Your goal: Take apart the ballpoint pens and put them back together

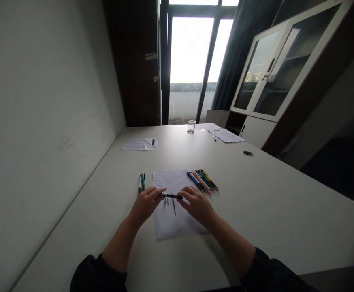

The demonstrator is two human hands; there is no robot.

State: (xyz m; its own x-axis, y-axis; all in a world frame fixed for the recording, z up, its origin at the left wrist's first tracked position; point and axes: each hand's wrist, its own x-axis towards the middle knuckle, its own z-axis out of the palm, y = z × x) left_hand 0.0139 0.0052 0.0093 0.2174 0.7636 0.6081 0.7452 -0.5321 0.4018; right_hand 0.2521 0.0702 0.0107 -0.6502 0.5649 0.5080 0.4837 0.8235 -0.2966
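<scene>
Between my two hands a black pen barrel (171, 196) is held level above a sheet of paper (171, 227). My left hand (146, 203) pinches its lighter left end, and my right hand (197, 202) pinches the dark right end. Beneath it on the paper lies a thin dark pen refill (173, 207), with small pen parts (166, 201) just left of it. Several colored pens (203, 181) lie in a row beyond my right hand, partly over the paper's edge. Two pens (141, 182), one white and one green, lie beyond my left hand.
Farther along the white table (177, 152) are a paper with a dark strip (139, 144), a clear glass (191, 126), more papers (225, 135) and a pen (214, 138). A round cable hole (248, 153) is at the right. A wall (58, 101) borders the left edge.
</scene>
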